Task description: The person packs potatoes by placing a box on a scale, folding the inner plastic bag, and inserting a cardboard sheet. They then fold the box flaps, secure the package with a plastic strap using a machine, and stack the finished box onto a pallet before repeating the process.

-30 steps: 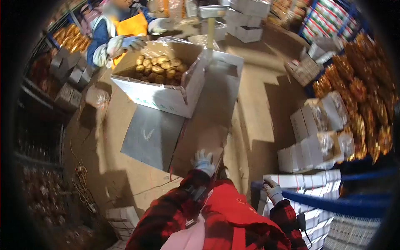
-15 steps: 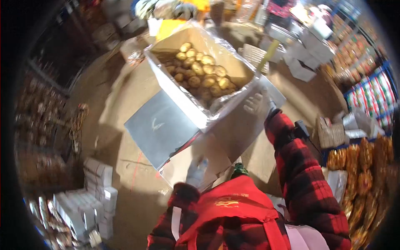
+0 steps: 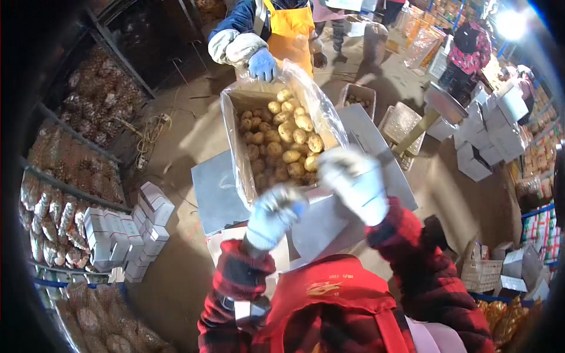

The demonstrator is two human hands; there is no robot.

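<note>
A white carton (image 3: 235,153) lined with clear plastic (image 3: 323,112) holds several potatoes (image 3: 291,132) and stands on a grey surface (image 3: 215,185). My left hand (image 3: 273,217), in a pale blue glove, is at the carton's near left corner with fingers curled. Whether it grips the liner does not show. My right hand (image 3: 356,182), also gloved, is over the near right corner, its fingers smeared by motion. Across the carton, another person's blue-gloved hand (image 3: 262,65) touches the far edge of the liner.
A person in a yellow apron (image 3: 292,35) stands beyond the carton. To its right are a post with a scale head (image 3: 445,103), a light crate (image 3: 403,126) and a small box of potatoes (image 3: 357,99). White cartons (image 3: 154,203) are stacked at left; mesh sacks (image 3: 97,97) stand behind.
My view has lifted and shifted, bringing the person opposite into sight. Both my hands have come up from beside the carton to its near edge.
</note>
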